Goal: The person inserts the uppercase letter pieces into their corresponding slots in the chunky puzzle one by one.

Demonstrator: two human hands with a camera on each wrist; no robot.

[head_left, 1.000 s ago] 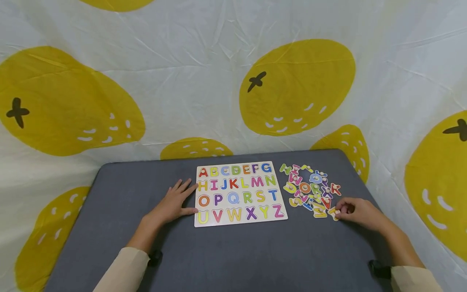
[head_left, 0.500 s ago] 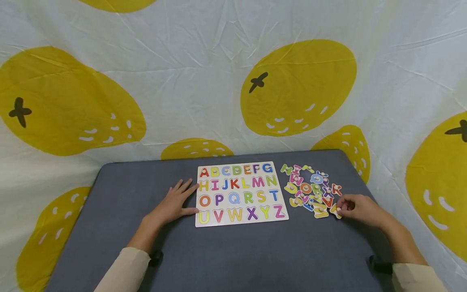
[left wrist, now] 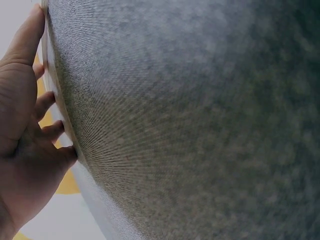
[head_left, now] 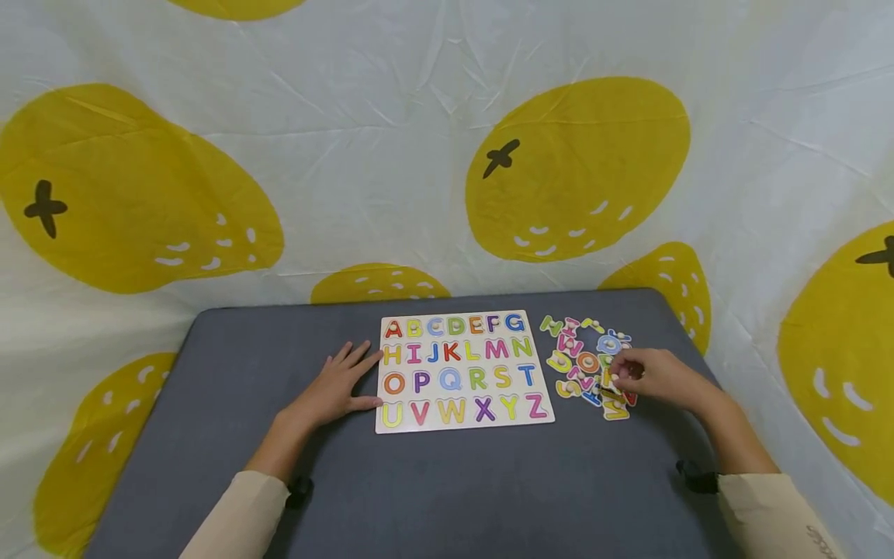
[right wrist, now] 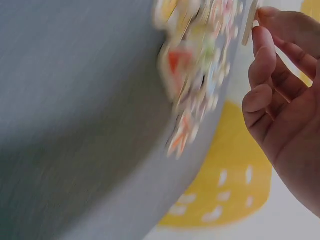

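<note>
My left hand [head_left: 338, 388] lies with spread fingers at the left edge of the white alphabet puzzle board [head_left: 489, 366], its fingertips right at the rim. Coloured letters run across the board in rows, A to Z, and small knobs show on the top row. To the right, my right hand [head_left: 656, 376] pinches a yellow letter puzzle piece between thumb and forefinger, above the heap of loose letter pieces [head_left: 587, 362]. The right wrist view shows the held wooden piece [right wrist: 248, 26] edge-on, raised over the table; which letter it is, I cannot tell.
Everything sits on a dark grey cloth-covered table [head_left: 475, 489]. Behind it hangs a white curtain [head_left: 370, 194] printed with large yellow fruit. A loose red K piece [right wrist: 181, 135] lies at the heap's edge in the right wrist view.
My right hand has lifted the yellow letter piece from the heap's near right edge and moved left and away, over the heap. The left hand stays at the board.
</note>
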